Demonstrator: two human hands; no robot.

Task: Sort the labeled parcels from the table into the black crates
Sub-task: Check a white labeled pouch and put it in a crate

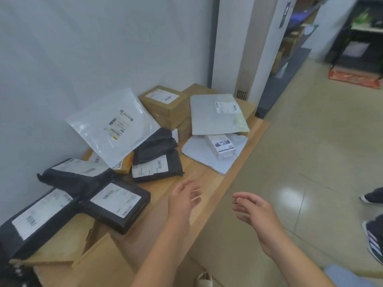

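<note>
Labeled parcels lie piled on a wooden table (209,179) against the wall. A black mailer (117,204) and a second black bag (155,166) are nearest. Behind them are a large white mailer (114,125), a brown box (165,104), a pale grey mailer (215,114) and a small white box (220,145). My left hand (183,198) hovers over the table's bare front part, fingers loose, holding nothing. Off the table's edge, over the floor, my right hand (253,210) is open and empty. No black crate is in view.
An open cardboard box (68,255) sits at the near left under a long black parcel (39,216). Tiled floor (310,162) stretches to the right, with someone's shoes (373,235) at the right edge. Shelving (294,48) stands at the back right.
</note>
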